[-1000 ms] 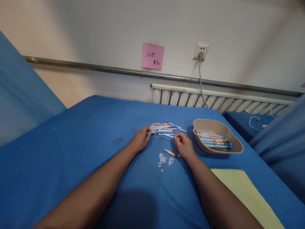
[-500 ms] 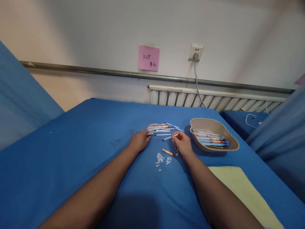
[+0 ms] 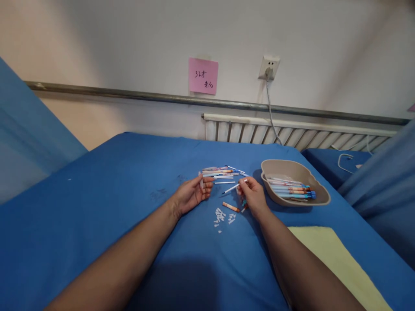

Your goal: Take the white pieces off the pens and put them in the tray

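Observation:
My right hand (image 3: 254,198) pinches a white pen refill (image 3: 234,187), its dark tip pointing down to the left. A teal-ended piece (image 3: 244,202) shows below those fingers; I cannot tell if it is held. My left hand (image 3: 192,195) is turned palm up, fingers half curled, with a pale translucent tube-like piece (image 3: 201,181) by the thumb. Just beyond the hands lies a row of pens and pen parts (image 3: 218,171), with a loose white refill (image 3: 224,182) in front. An orange patterned pen barrel (image 3: 231,207) lies between the hands, above small white paper scraps (image 3: 219,214).
A beige tray (image 3: 320,196) holding several pens stands at the right. A yellow cloth (image 3: 327,246) lies in front of it on the blue sheet (image 3: 113,181). Behind are a radiator (image 3: 246,131), a metal rail (image 3: 145,96) and a cord plugged into a socket (image 3: 269,69).
My left hand has lifted off the refill on the sheet and rolled palm up. My right hand keeps its pinch on the other refill, nearly in place. The view has shifted slightly.

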`<state>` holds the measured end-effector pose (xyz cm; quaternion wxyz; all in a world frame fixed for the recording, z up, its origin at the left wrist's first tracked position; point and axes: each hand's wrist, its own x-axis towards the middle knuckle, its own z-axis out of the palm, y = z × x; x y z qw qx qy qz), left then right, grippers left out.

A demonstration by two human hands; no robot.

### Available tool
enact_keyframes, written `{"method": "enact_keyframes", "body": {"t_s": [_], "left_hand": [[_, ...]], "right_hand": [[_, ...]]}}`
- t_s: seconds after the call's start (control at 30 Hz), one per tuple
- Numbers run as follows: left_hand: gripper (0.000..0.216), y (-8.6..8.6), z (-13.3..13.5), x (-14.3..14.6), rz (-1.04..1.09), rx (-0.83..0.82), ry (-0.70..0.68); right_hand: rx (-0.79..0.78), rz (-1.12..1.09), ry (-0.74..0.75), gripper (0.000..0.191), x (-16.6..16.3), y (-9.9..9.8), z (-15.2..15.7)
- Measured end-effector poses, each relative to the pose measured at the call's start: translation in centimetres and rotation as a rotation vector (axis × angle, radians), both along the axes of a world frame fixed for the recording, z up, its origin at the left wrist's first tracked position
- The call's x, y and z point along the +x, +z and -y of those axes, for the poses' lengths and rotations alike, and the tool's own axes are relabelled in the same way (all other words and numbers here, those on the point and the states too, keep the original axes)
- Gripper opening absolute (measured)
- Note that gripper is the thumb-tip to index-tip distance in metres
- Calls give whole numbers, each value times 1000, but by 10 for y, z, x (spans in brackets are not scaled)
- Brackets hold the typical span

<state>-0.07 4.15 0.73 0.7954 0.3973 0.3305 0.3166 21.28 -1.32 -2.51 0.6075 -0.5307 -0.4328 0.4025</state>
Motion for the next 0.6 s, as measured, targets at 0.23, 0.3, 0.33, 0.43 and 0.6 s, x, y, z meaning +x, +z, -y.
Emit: {"method": "enact_keyframes", "body": {"t_s": [0.23, 0.3, 0.33, 0.43, 0.6], "left_hand": [[35, -2, 6, 2, 38, -24, -74], [33, -3, 6, 2, 21, -4, -72], [33, -3, 6, 2, 10, 5, -68], [33, -4, 6, 1, -15, 22, -64], [29, -4, 6, 2, -31, 35, -51]], "right_hand": [[13, 13, 8, 36, -4, 3, 3], [8, 19, 4, 36, -4, 3, 3], [6, 24, 1, 36, -4, 3, 3], [8, 37, -3, 37, -3, 2, 2], [11, 60, -1, 36, -2, -2, 1]]}}
